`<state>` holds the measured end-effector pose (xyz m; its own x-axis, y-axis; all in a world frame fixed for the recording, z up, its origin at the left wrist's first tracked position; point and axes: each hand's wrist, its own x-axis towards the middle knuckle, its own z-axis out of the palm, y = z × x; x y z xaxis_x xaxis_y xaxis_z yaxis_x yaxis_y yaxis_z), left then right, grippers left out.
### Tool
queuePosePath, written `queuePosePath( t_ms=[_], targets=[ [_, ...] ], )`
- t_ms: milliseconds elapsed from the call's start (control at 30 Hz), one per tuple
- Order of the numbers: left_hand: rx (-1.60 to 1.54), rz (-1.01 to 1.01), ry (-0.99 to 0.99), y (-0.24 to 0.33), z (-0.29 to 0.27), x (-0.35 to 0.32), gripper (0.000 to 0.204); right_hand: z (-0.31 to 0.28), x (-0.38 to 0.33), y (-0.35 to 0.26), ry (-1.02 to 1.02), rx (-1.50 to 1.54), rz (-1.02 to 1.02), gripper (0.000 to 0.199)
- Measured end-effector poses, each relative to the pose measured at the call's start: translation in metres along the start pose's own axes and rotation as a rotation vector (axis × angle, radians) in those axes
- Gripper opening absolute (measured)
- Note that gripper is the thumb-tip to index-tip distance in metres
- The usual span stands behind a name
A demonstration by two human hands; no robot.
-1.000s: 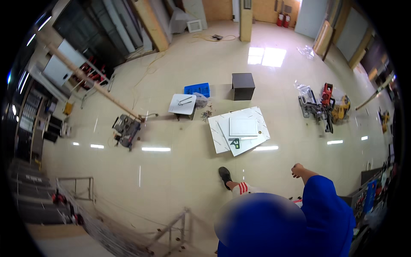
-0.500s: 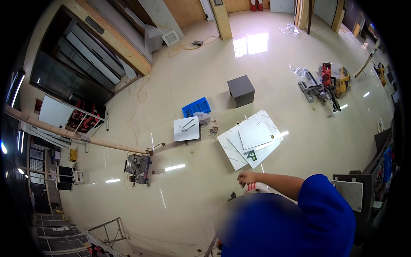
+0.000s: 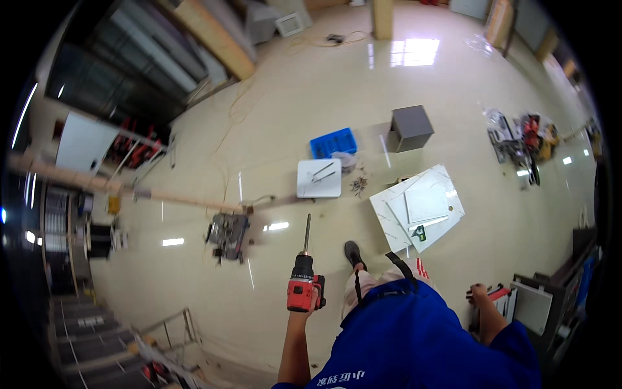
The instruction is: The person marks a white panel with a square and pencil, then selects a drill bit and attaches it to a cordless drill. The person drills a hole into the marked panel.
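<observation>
A red and black cordless drill with a long bit points away from me, in front and left of my body. My left hand is wrapped round its grip, mostly hidden under the drill body. Off to the right, my right hand hangs low with its fingers loosely apart and no object visible in it. Beside that hand is a red-topped item, partly hidden by my arm.
White marbled panels lie stacked on the floor, with a green-black tool on top. Nearby are a white-topped stool, a blue tray and a grey box. A compressor stands left; saws lie right.
My view has shifted, and the scene sits farther right. My left hand has come into view with the drill. My right hand has moved from in front of me out to the right.
</observation>
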<state>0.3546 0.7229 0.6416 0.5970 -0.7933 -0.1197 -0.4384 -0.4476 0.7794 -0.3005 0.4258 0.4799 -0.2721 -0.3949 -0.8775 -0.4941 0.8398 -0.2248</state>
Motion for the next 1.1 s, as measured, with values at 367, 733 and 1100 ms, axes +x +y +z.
queuePosePath(
  t_ms=[367,733,1100],
  targets=[
    [-0.033,0.506,-0.487,0.118,0.03,0.211,0.018,0.155,-0.191,0.131,-0.03,0.382,0.063,0.031],
    [0.313,0.542,-0.506,0.119,0.202,0.17,0.009,0.137,-0.155,0.248,-0.683,-0.287,-0.433,0.036],
    [0.543,-0.072,-0.742,0.14,0.338,0.061,0.015,-0.223,0.017,0.218,0.682,1.091,-0.349,0.034]
  ],
)
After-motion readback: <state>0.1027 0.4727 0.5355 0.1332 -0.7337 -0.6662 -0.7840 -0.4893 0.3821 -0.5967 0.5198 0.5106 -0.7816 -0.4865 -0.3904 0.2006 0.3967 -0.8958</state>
